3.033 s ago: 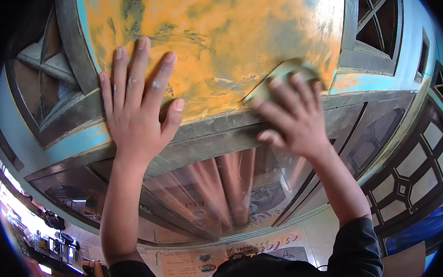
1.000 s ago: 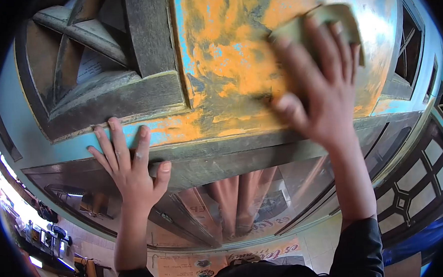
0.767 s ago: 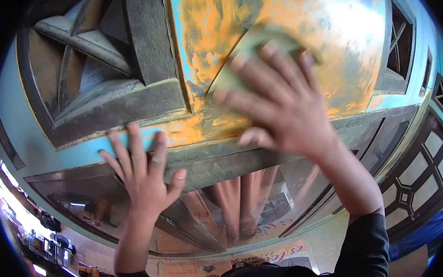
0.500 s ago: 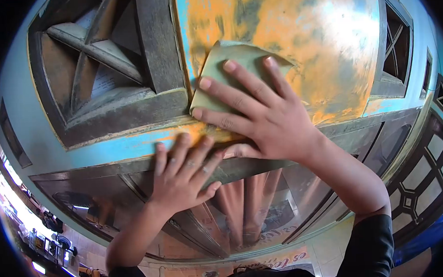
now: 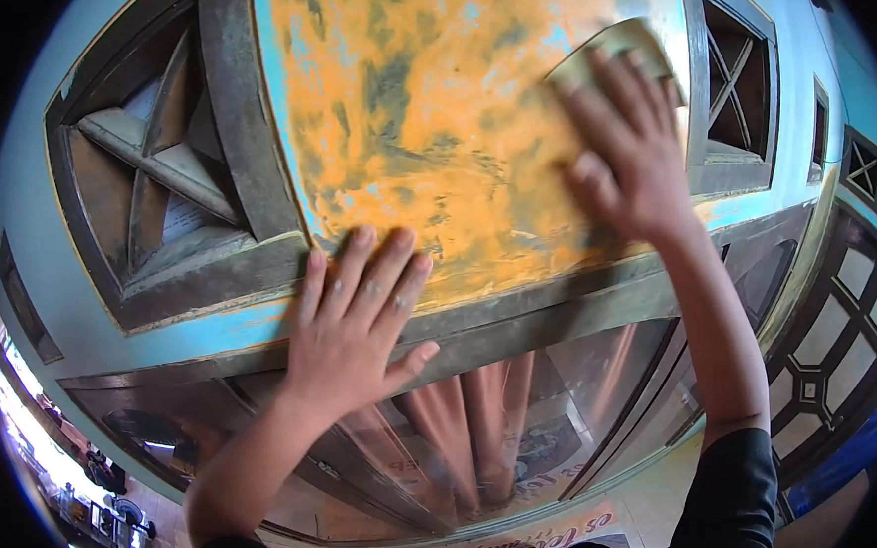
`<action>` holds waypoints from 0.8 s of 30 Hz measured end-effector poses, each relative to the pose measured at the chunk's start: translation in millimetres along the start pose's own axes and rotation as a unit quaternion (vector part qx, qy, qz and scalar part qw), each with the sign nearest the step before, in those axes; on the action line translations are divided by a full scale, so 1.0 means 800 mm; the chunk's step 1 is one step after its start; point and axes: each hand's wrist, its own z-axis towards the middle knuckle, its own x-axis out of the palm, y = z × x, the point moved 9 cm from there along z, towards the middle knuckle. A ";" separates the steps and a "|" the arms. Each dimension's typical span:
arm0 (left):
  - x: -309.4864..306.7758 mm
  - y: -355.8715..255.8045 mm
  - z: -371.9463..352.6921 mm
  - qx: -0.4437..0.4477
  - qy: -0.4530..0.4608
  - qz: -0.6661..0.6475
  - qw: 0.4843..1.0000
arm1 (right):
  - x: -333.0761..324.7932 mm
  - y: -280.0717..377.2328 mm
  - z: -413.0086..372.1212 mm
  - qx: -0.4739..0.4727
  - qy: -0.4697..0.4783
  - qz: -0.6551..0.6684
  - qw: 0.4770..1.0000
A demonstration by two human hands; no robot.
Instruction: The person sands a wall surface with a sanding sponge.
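At two o'clock on the mottled, worn orange panel (image 5: 432,145), the right hand (image 5: 631,155) grips thin greenish sandpaper (image 5: 617,44) flat, fingers hiding most of it. The left hand (image 5: 352,318) lies open, palm down, at six o'clock.

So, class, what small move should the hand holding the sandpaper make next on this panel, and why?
Probably sweep the right hand with the sandpaper leftward and down across the panel: it sits at the upper right edge, while dark and blue patches show in the middle and upper left. The left hand lies flat near the lower edge, as a brace.
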 end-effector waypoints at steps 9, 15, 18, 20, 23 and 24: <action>-0.104 0.075 0.152 -0.023 -0.167 0.115 0.979 | 0.012 0.053 0.002 -0.125 0.074 0.013 0.989; -0.158 0.101 0.208 -0.138 -0.151 0.125 0.971 | -0.016 -0.073 0.086 0.029 -0.115 -0.012 0.993; -0.166 0.132 0.230 -0.186 -0.169 0.135 0.958 | -0.007 0.019 0.094 -0.021 -0.071 -0.021 0.997; -0.165 0.155 0.244 -0.185 -0.184 0.164 0.951 | -0.001 0.069 0.079 -0.130 -0.040 0.054 0.989; -0.172 0.146 0.243 -0.191 -0.191 0.133 0.954 | -0.015 -0.011 0.115 -0.071 -0.090 0.005 0.993; -0.176 0.141 0.241 -0.195 -0.193 0.111 0.955 | -0.019 -0.051 0.131 -0.033 -0.139 0.001 0.990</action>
